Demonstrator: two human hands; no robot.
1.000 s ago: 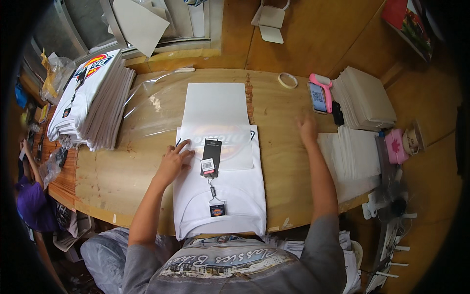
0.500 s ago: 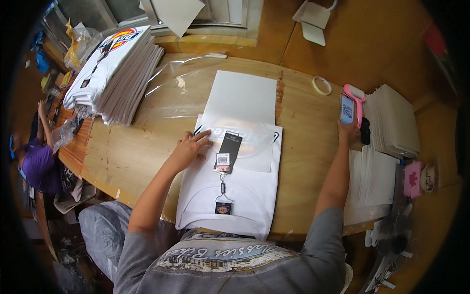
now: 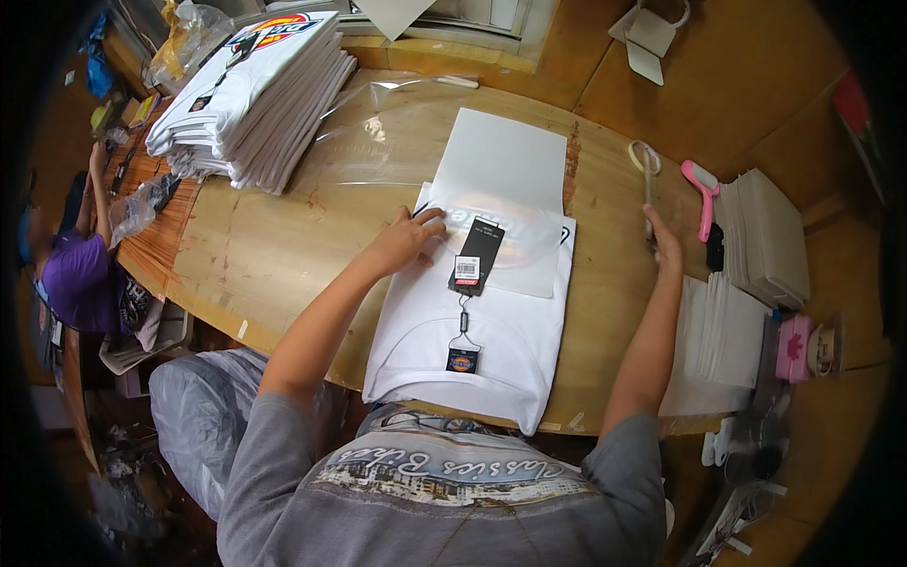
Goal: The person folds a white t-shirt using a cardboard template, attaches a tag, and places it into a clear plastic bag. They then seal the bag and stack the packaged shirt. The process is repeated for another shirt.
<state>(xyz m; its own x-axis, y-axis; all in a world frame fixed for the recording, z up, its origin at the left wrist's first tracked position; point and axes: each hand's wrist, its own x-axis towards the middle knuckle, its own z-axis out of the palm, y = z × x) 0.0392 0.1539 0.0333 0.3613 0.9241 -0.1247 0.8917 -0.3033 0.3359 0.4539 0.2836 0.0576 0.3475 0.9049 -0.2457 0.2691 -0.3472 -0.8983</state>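
White fabric lies folded in the head view: the shirt [image 3: 406, 326] sits at the table's [image 3: 283, 241] near middle, a pale sheet [image 3: 513, 156] over its far part and a black tag [image 3: 489, 244] on top. The left hand [image 3: 406, 243], fingers spread, rests at the sheet's left edge; a sideways drag could skew sheet and tag. The right hand [image 3: 665, 238] grips a slim phone [image 3: 648, 184], seen edge-on; a loose hold might drop it, or a low swing could knock the tape roll [image 3: 633, 159] beyond.
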